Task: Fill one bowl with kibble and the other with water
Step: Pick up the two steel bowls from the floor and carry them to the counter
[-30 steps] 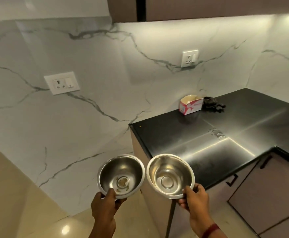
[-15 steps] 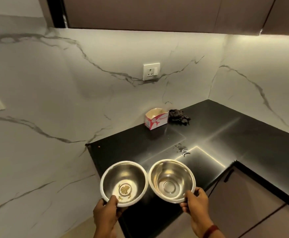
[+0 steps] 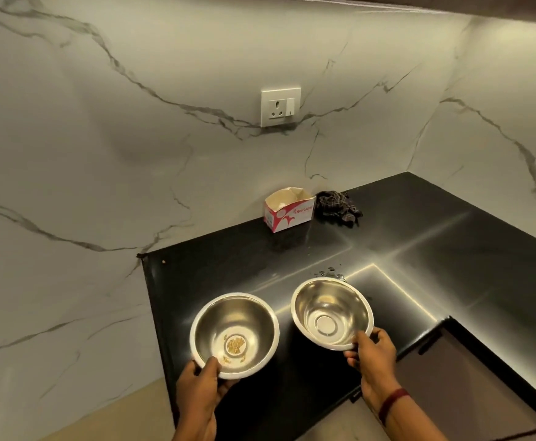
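Note:
I hold two small steel bowls over the left end of a black countertop [image 3: 228, 265]. My left hand [image 3: 201, 386] pinches the near rim of the left bowl [image 3: 247, 319], which has a few yellowish crumbs at its bottom. My right hand [image 3: 371, 354] grips the near rim of the right bowl [image 3: 327, 300], which tilts toward me and holds nothing that I can see. The bowls are a little apart. Whether they touch the counter I cannot tell.
An open white and red cardboard box [image 3: 289, 210] stands at the back by the marble wall, with a dark crumpled cloth [image 3: 338, 205] next to it. Water drops [image 3: 330, 270] lie on the counter behind the right bowl. A wall socket [image 3: 280, 106] sits above. Brown cabinet fronts [image 3: 467, 383] lie lower right.
The view has swung left to right and down, and I have come closer to the counter. Both bowls now hang over the countertop and have moved apart.

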